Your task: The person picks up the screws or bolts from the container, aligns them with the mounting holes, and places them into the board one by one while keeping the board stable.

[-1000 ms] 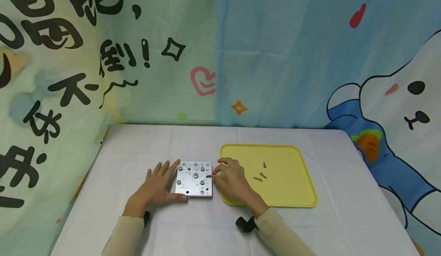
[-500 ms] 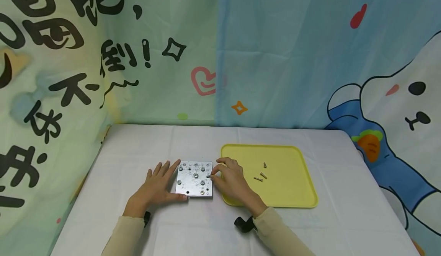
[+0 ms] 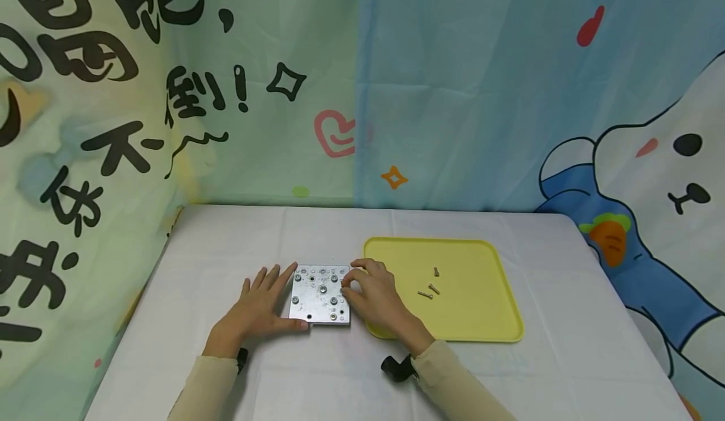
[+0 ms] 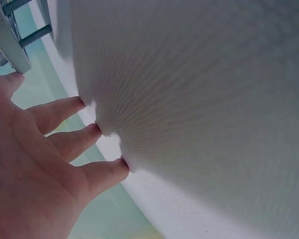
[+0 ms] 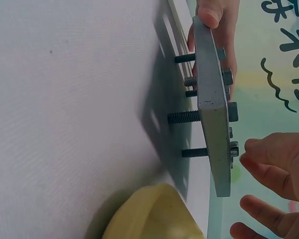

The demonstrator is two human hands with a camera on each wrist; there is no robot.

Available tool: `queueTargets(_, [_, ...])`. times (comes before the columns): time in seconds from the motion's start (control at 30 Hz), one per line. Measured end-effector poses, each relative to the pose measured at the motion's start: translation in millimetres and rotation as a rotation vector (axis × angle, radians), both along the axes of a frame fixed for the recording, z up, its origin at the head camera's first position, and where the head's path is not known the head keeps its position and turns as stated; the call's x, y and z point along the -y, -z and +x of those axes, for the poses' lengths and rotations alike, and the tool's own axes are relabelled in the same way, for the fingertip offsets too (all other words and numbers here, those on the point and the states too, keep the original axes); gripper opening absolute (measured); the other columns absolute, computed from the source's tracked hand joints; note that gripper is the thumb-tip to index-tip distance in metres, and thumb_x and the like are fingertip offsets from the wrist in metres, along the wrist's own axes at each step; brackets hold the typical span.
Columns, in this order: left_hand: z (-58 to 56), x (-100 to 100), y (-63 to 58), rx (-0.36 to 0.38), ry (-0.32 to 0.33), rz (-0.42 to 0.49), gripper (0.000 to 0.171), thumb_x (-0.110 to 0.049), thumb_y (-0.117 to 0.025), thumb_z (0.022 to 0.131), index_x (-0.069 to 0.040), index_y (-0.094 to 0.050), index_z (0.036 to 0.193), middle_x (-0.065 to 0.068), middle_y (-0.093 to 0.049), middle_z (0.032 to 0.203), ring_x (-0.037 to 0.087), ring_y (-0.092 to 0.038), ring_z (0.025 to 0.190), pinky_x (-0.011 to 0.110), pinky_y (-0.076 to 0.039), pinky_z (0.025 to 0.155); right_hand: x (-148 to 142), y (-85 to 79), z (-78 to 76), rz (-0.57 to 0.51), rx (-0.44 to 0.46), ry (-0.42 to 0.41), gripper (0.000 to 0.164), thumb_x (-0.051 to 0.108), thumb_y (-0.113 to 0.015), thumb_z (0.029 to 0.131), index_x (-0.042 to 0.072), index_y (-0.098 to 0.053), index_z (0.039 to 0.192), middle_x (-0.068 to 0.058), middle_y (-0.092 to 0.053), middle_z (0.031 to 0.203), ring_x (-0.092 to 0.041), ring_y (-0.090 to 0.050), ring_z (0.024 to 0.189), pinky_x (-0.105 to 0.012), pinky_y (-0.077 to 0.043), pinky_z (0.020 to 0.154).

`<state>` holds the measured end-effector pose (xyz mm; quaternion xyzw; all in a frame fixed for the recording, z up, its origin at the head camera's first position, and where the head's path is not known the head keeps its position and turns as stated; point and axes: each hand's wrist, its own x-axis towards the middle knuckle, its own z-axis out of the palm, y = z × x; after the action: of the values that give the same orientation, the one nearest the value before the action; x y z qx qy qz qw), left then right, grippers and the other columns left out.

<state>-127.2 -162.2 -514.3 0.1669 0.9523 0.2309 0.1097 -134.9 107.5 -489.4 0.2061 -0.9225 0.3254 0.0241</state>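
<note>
A silver metal plate (image 3: 311,306) stands raised on several screws, their threaded shanks (image 5: 184,117) hanging below it in the right wrist view. My left hand (image 3: 253,308) steadies the plate, its index finger and thumb at the left corners. In the left wrist view, the other fingertips (image 4: 120,167) press on the white cloth. At the plate's right side, my right hand (image 3: 374,294) pinches a small dark screw, mostly hidden by the thumb and index finger. In the right wrist view, these fingertips (image 5: 251,145) are close over a screw head; the remaining fingers are spread.
A yellow tray (image 3: 476,301) lies right of the plate, partly under my right hand. On it are 3 loose screws (image 3: 433,289). A white cloth (image 3: 317,377) covers the table, and printed curtains (image 3: 453,94) stand behind and to the left.
My right hand has moved slightly left over the plate's right edge. The screw at its fingertips, seen sticking out before, is now mostly covered. The left hand and plate have stayed still.
</note>
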Motion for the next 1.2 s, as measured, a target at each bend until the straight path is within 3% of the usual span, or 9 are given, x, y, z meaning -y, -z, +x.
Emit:
queueTargets(0.43, [-0.2, -0.5, 0.7, 0.007, 0.005, 0.012, 0.121, -0.077, -0.073, 0.069, -0.023, -0.017, 0.162, 0.027, -0.023, 0.159, 0.052, -0.014, 0.146, 0.072, -0.009, 0.111, -19.7, -1.6, 1.2, 0.019, -0.042, 0.056, 0.006, 0.013, -0.074, 0.09, 0.011, -0.072, 0.096, -0.015, -0.058, 0.131, -0.039, -0.049, 0.122, -0.059, -0.037, 0.098])
queueTargets(0.9, [1.0, -0.1, 0.1, 0.015, 0.002, 0.0, 0.12, -0.076, -0.073, 0.07, -0.024, -0.016, 0.162, 0.027, -0.023, 0.16, 0.051, -0.014, 0.146, 0.072, -0.009, 0.111, -84.9, 1.4, 7.8, -0.011, -0.07, 0.168, 0.011, 0.01, -0.076, 0.09, 0.009, -0.073, 0.1, -0.02, -0.058, 0.13, -0.047, -0.047, 0.119, -0.068, -0.035, 0.091])
queueTargets(1.2, [0.9, -0.7, -0.7, 0.021, 0.007, -0.001, 0.12, -0.077, -0.072, 0.07, -0.024, -0.016, 0.162, 0.027, -0.022, 0.16, 0.051, -0.013, 0.146, 0.072, -0.008, 0.111, -123.2, 4.3, 18.7, -0.019, -0.007, 0.273, 0.01, 0.008, -0.073, 0.091, 0.005, -0.073, 0.101, -0.024, -0.055, 0.133, -0.051, -0.042, 0.122, -0.07, -0.03, 0.093])
